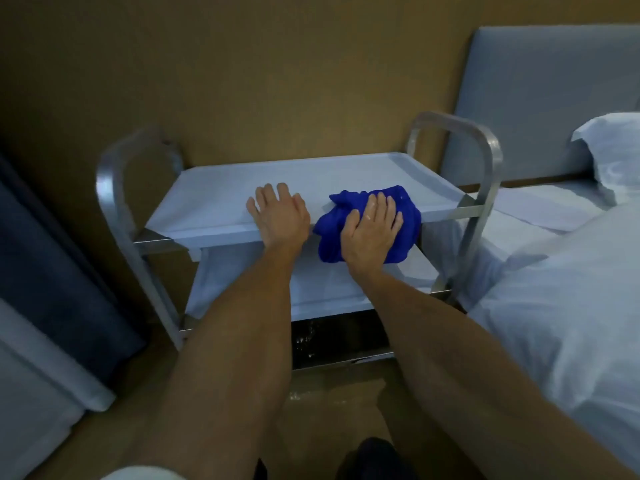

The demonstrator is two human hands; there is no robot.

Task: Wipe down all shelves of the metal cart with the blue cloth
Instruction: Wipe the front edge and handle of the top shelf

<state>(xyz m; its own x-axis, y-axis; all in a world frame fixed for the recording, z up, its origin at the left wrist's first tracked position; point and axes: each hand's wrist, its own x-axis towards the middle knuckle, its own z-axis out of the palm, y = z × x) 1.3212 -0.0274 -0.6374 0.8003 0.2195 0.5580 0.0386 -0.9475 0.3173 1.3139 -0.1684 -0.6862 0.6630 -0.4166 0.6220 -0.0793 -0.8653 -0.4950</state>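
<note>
The metal cart stands against the brown wall, with a pale top shelf, a middle shelf and a dark bottom shelf below. A crumpled blue cloth lies over the front edge of the top shelf, right of centre. My right hand presses flat on the cloth with its fingers spread. My left hand rests flat on the front edge of the top shelf, just left of the cloth, holding nothing.
A bed with white sheets and a pillow sits close against the cart's right side, under a grey headboard. Another bed with a dark blanket is at the left. Brown floor lies in front.
</note>
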